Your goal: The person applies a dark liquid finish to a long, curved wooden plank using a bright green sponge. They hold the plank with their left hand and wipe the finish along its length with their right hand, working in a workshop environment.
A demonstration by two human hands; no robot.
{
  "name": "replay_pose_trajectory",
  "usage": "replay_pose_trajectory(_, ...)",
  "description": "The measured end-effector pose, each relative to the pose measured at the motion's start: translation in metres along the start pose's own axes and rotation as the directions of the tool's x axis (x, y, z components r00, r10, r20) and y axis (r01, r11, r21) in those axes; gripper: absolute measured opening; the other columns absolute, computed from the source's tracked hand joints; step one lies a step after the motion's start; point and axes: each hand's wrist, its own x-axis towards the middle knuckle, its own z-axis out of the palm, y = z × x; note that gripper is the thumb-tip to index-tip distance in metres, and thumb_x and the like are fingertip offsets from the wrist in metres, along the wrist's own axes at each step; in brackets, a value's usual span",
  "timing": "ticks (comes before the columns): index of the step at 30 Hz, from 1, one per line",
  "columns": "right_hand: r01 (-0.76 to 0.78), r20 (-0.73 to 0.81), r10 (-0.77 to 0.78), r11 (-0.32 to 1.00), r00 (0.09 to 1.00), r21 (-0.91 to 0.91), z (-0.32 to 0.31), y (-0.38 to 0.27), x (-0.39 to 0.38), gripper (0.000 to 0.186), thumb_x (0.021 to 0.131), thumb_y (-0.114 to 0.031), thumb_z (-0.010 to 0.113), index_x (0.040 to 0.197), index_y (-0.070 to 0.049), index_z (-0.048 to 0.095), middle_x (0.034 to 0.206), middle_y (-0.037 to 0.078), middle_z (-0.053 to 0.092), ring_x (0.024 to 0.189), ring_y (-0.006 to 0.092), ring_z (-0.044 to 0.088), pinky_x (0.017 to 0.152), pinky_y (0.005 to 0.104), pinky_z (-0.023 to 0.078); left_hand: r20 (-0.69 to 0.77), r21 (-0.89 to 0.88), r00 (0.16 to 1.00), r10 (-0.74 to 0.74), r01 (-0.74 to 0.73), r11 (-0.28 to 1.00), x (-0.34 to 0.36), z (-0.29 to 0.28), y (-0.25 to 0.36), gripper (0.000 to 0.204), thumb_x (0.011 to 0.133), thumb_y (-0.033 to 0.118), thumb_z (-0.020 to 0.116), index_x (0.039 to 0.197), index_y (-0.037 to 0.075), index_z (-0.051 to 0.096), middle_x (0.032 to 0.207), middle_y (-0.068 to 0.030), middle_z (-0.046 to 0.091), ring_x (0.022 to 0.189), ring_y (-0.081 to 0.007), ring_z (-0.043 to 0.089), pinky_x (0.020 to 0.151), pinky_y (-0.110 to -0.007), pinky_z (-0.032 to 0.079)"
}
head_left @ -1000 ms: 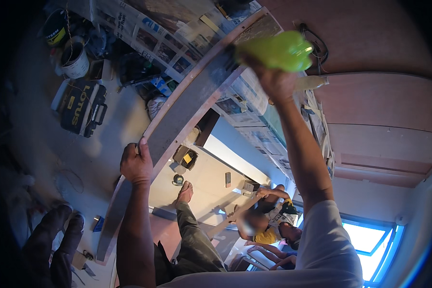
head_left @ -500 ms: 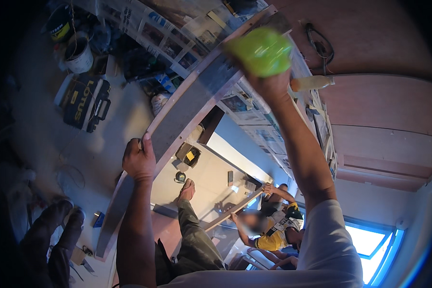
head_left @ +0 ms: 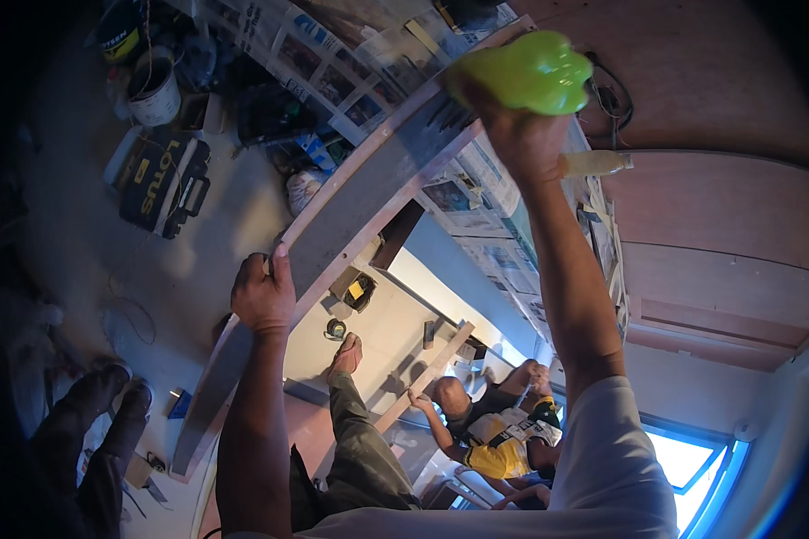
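Plank (head_left: 333, 234) runs diagonally from low left to upper right over the newspaper-covered surface (head_left: 503, 234). Left hand (head_left: 262, 296) clamps its edge, steadying it. Right hand (head_left: 521, 135) pinches a green cloth (head_left: 521, 72), pressed onto its far end.

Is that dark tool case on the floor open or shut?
Shut: the dark tool case lies flat on the floor, its lid down and carry handle sticking out at one edge.

I see a grey concrete floor (head_left: 198, 260) under me. On it lie a dark tool case (head_left: 162, 184), a white bucket (head_left: 155, 92) and a pale sack (head_left: 303, 189). Newspaper sheets (head_left: 333, 76) cover a surface above (maybe a workbench; the view bends there).
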Motion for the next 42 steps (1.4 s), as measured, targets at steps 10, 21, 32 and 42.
replay_pose_trajectory(10, -0.003, -0.038, 0.005, 0.997, 0.999, 0.071, 0.004, -0.014, -0.002, 0.023, 0.084, -0.025, 0.083, 0.103, -0.014, 0.077, 0.102, 0.009, 0.074, 0.086, 0.0286, 0.072, 0.074, 0.0417, 0.057, 0.035, 0.030, 0.999, -0.015, 0.014, 0.999, 0.001, -0.003, 0.000, 0.055, 0.100, 0.061, 0.049, 0.090, 0.010, 0.069, 0.084, -0.0127, 0.071, 0.078, -0.0378, 0.070, 0.066, -0.048, 0.054)
replay_pose_trajectory(21, 0.149, -0.060, -0.158, 0.980, 0.986, -0.135, 0.015, -0.011, -0.019, 0.029, 0.083, -0.030, 0.082, 0.111, -0.024, 0.077, 0.102, 0.005, 0.074, 0.074, 0.0239, 0.071, 0.058, 0.0341, 0.055, 0.049, 0.034, 0.999, -0.011, 0.010, 0.999, 0.000, -0.003, 0.000, 0.055, 0.101, 0.060, 0.049, 0.089, 0.010, 0.068, 0.083, -0.0127, 0.071, 0.077, -0.0384, 0.070, 0.066, -0.049, 0.054)
replay_pose_trajectory(32, 0.059, 0.192, -0.056, 0.998, 0.980, -0.008, 0.001, -0.052, -0.045, 0.033, 0.086, -0.024, 0.074, 0.119, -0.023, 0.073, 0.117, 0.005, 0.073, 0.100, 0.0250, 0.072, 0.070, 0.0366, 0.059, 0.102, -0.011, 0.992, 0.079, -0.078, 0.997, 0.001, -0.003, -0.010, 0.058, 0.097, 0.064, 0.052, 0.098, 0.008, 0.067, 0.096, -0.0153, 0.071, 0.088, -0.0390, 0.069, 0.074, -0.050, 0.054)
replay_pose_trajectory(42, -0.185, 0.181, 0.161, 0.975, 0.970, 0.126, 0.007, -0.079, -0.058, 0.028, 0.088, -0.016, 0.073, 0.115, -0.016, 0.076, 0.120, 0.010, 0.072, 0.113, 0.0295, 0.068, 0.095, 0.0418, 0.054, 0.426, -0.134, 0.900, 0.094, -0.040, 0.990, 0.015, -0.043, -0.002, 0.074, 0.084, 0.068, 0.070, 0.119, 0.003, 0.067, 0.107, -0.0212, 0.071, 0.101, -0.0404, 0.066, 0.089, -0.051, 0.052)
